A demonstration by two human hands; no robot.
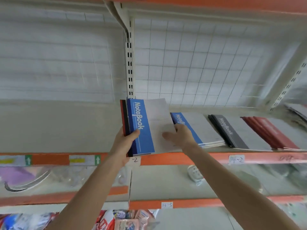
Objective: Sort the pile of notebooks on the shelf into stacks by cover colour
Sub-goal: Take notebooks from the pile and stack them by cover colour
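My left hand (123, 143) grips a pile of notebooks (142, 127) by its left spine edge, just above the shelf (66, 130). A blue notebook lies on top of the pile, with red and black spines showing beneath it. My right hand (178, 135) rests on the white part of that top cover, thumb out to the left; the fingertips are hidden at the cover's right edge. To the right on the shelf lie a blue stack (197, 128), a black stack (232, 131) and a red stack (269, 131).
A slotted upright (129, 63) and wire-grid back panel stand behind the shelf. The orange front rail (182, 159) carries paper labels. More notebooks (297, 110) lie at the far right. Lower shelves hold wrapped goods and packets.
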